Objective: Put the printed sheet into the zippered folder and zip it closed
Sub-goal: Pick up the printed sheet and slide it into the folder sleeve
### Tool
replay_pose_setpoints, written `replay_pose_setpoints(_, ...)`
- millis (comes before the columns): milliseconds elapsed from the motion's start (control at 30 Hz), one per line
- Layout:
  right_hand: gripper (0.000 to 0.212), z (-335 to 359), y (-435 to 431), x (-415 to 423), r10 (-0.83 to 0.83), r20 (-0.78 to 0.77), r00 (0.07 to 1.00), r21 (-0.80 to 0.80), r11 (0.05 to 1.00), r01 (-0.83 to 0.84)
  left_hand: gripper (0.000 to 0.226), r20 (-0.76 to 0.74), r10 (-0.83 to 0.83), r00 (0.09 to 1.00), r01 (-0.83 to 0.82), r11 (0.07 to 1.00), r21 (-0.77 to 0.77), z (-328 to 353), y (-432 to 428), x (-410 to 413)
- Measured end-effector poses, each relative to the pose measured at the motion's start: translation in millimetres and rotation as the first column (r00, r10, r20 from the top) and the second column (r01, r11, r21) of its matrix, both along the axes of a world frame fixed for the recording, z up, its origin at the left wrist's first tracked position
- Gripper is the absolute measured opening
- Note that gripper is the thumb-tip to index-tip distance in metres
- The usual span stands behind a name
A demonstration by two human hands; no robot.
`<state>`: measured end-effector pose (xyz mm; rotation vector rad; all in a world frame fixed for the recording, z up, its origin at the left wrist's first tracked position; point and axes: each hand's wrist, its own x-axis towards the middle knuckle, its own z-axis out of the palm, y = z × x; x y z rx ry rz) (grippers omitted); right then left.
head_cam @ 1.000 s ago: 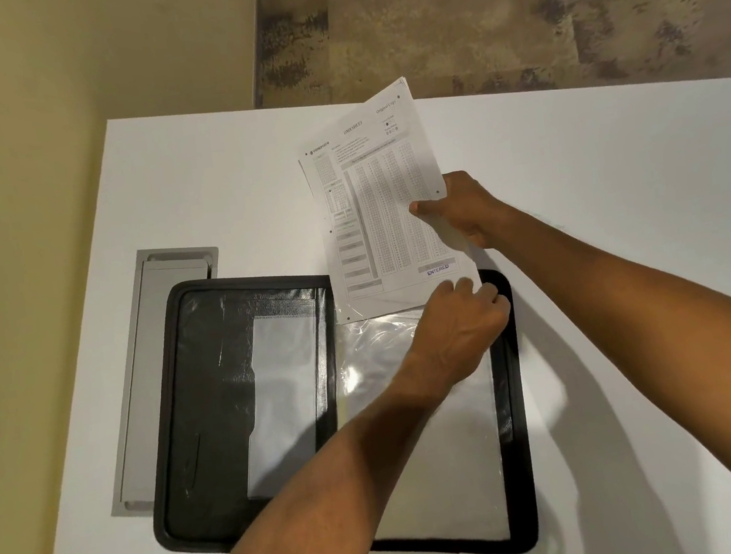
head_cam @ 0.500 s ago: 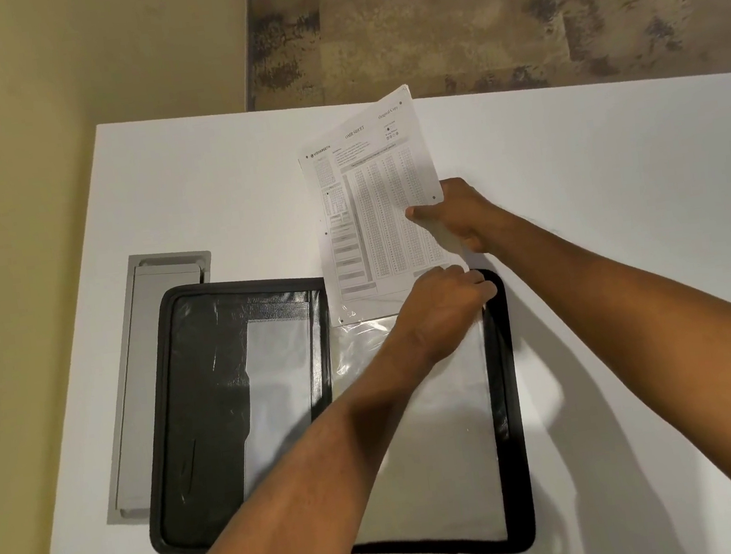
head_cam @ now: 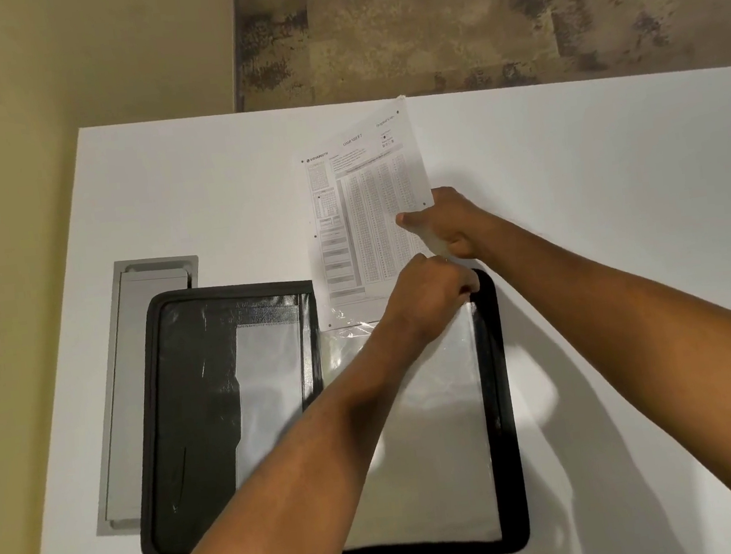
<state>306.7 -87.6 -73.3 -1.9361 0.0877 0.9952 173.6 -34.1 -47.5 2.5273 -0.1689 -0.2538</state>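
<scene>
Printed white paper sheet [head_cam: 366,217], pinched by both hands [head_cam: 449,226], has slid deeper into the open black zippered folder's [head_cam: 498,398] twelve-o'clock sleeve mouth, so insertion continues.

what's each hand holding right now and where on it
Right hand pinches the printed sheet at its right edge; left hand grips the clear sleeve's top opening.

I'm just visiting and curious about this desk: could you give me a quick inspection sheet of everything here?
Surface: white table, bare apart from the job's things.
Job's things: folder lies open; sheet has its lower edge at the clear sleeve, not yet in.
Clutter: nothing seen.
Hands: left hand at the sleeve's top edge; right hand pinches the sheet.
Cables: none seen; grey hatch set in the table.
Surroundings: yellowish wall, mottled floor.
</scene>
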Motion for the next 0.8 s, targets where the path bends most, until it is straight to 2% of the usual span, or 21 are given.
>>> replay_pose_setpoints(67,0.038,-2.8,-4.4,3.3,-0.014,-0.044,0.999,0.017,1.000,0.015,0.020,0.055,-0.022,0.998,0.020,0.999,0.050,-3.6,-5.3,-2.8)
replay_pose_setpoints(133,0.049,-5.8,-10.1,7.5,-0.018,-0.099,0.995,0.037,0.999,0.022,0.017,0.096,-0.031,0.995,0.024,0.996,0.082,-5.6,-9.1,-6.9)
replay_pose_setpoints(233,0.054,-10.0,-17.0,8.1,-0.022,-0.131,0.991,0.050,0.998,0.028,0.013,0.160,0.012,0.987,-0.022,0.998,0.055,-11.8,-9.9,-10.1)
replay_pose_setpoints(400,0.045,-13.7,-20.7,-2.4,-0.075,-0.183,0.980,0.121,0.988,0.098,0.013,0.159,0.089,0.983,-0.096,0.995,0.037,-20.8,-11.6,-14.0)
replay_pose_setpoints(500,0.024,-13.0,-23.0,-9.8,-0.075,-0.210,0.975,0.114,0.988,0.100,0.012,0.165,0.135,0.977,-0.138,0.990,0.005,-20.4,-10.3,-10.5)
replay_pose_setpoints(567,0.019,-10.9,-27.6,-10.4,-0.060,-0.231,0.971,0.117,0.989,0.089,0.012,0.168,0.156,0.973,-0.156,0.988,-0.015,-20.7,-8.7,-8.8)
replay_pose_setpoints(700,0.057,-5.4,-40.0,-6.7,0.039,-0.221,0.975,0.078,0.997,-0.022,0.006,0.151,0.120,0.981,-0.113,0.992,-0.054,-23.4,-9.0,-11.5)
replay_pose_setpoints(733,0.055,-4.9,-42.7,-6.5,0.058,-0.199,0.978,0.060,0.997,-0.047,0.005,0.149,0.116,0.982,-0.108,0.992,-0.057,-23.3,-9.5,-11.5)
replay_pose_setpoints(800,0.036,-6.2,-47.8,-8.1,0.076,-0.154,0.985,0.021,0.997,-0.074,0.006,0.153,0.116,0.981,-0.109,0.993,-0.050,-23.1,-9.3,-10.4)
